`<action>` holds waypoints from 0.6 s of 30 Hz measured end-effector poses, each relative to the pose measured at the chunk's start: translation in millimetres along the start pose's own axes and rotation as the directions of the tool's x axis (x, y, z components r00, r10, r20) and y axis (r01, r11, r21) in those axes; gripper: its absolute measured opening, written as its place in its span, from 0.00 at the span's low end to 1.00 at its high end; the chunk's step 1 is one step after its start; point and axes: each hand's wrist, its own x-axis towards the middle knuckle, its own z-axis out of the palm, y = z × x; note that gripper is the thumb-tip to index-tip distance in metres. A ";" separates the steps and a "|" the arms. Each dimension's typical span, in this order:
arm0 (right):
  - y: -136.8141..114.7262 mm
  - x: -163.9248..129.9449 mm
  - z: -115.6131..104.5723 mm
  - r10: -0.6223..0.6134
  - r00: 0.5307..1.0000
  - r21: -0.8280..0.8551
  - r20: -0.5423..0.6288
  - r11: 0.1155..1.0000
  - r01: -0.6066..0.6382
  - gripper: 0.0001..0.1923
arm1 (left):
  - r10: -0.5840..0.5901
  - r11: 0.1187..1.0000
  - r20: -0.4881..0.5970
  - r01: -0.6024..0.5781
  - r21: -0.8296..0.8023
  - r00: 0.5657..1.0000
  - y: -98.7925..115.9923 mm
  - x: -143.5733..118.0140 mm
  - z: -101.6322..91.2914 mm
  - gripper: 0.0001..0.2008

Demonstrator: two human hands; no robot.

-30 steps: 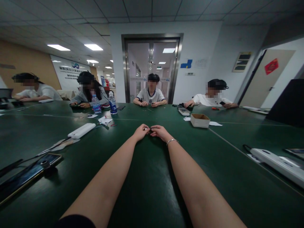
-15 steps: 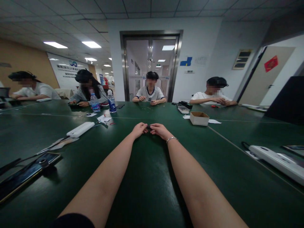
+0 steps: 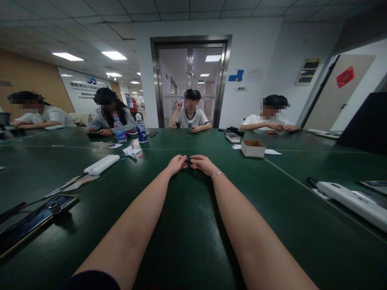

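Note:
Both my arms stretch far out over the dark green table (image 3: 187,225). My left hand (image 3: 177,163) and my right hand (image 3: 203,163) meet at the fingertips, pinching a small dark object (image 3: 189,161) between them. The object is tiny and mostly hidden by my fingers, so I cannot tell what it is. A thin silver bracelet (image 3: 218,175) circles my right wrist.
A white power strip (image 3: 102,164) and a phone (image 3: 36,220) lie to my left, another white power strip (image 3: 350,198) to my right. A small cardboard box (image 3: 253,148) and two water bottles (image 3: 141,129) stand further off. Several people sit along the far side.
My hands have stayed together on the small object. The view has tilted slightly. The person sitting opposite has raised one hand to the head.

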 end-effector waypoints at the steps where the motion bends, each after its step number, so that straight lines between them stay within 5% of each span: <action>1: -0.3 -0.4 0.1 0.002 1.000 0.001 -0.001 1.000 -0.002 0.09 | 0.002 1.000 0.002 -0.002 0.004 1.000 -0.2 0.1 -0.2 0.14; 18: 0.5 -0.8 -1.8 -0.020 1.000 0.017 0.010 1.000 0.020 0.10 | -0.016 0.997 -0.022 0.018 0.070 1.000 -0.8 1.4 -0.5 0.17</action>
